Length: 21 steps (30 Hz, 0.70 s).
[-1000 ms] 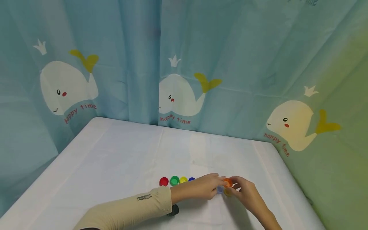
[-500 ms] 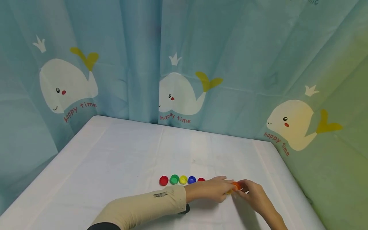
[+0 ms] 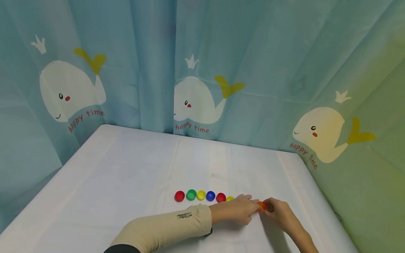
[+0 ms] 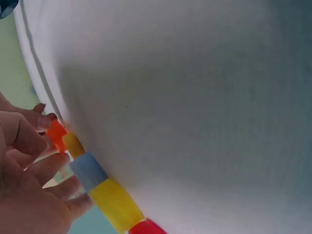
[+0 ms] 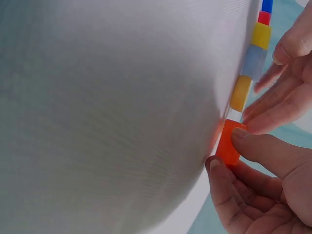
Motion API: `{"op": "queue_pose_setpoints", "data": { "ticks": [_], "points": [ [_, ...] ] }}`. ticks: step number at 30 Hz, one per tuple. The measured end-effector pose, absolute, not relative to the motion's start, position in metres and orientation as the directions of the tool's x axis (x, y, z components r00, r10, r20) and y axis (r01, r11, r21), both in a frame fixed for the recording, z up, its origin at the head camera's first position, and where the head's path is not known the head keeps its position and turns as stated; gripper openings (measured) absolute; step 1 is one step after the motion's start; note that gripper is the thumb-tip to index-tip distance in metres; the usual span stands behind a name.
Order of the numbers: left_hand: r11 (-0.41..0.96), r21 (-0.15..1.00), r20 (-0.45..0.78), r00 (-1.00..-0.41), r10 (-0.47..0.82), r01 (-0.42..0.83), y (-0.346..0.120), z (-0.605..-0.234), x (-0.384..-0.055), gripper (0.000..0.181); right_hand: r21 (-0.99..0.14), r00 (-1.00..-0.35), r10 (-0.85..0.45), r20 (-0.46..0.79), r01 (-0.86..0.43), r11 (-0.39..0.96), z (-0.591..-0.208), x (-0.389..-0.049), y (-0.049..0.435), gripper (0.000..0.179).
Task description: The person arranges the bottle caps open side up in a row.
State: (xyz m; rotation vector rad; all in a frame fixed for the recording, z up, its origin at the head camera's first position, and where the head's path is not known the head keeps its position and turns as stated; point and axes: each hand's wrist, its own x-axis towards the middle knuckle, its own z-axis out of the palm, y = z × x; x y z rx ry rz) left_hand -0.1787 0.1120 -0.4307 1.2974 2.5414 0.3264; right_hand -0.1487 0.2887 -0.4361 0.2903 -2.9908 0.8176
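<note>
My right hand pinches a small orange round cap between thumb and fingers, at the right end of a row of caps. My left hand reaches over the row from the left. Its fingers are extended and spread beside the amber cap and the pale blue cap, close to the orange one; whether they touch is unclear. A yellow cap comes after the pale blue one. In the head view, my left hand hides the amber and pale blue caps.
Leftward, the row continues with red, blue, yellow, green and red caps. A white cloth covers the table. A whale-print curtain hangs behind it.
The orange cap has moved right, from above the amber cap to the row's end, held by my right hand. My left arm has shifted right, uncovering the red cap and part of another yellow one.
</note>
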Motion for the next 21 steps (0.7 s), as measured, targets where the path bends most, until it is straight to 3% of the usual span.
{"op": "queue_pose_setpoints", "data": {
  "ticks": [14, 21],
  "points": [
    [0.597, 0.228, -0.149, -0.579, 0.802, 0.769, 0.113, -0.435, -0.175, 0.048, -0.523, -0.988, -0.151, 0.039, -0.149, 0.839, -0.439, -0.145, 0.289, 0.023],
    [0.618, 0.189, -0.033, -0.624, 0.78, 0.763, 0.096, -0.416, -0.182, 0.056, -0.496, -0.984, -0.177, 0.017, -0.162, 0.853, -0.433, -0.144, 0.291, 0.036]
  ]
}}
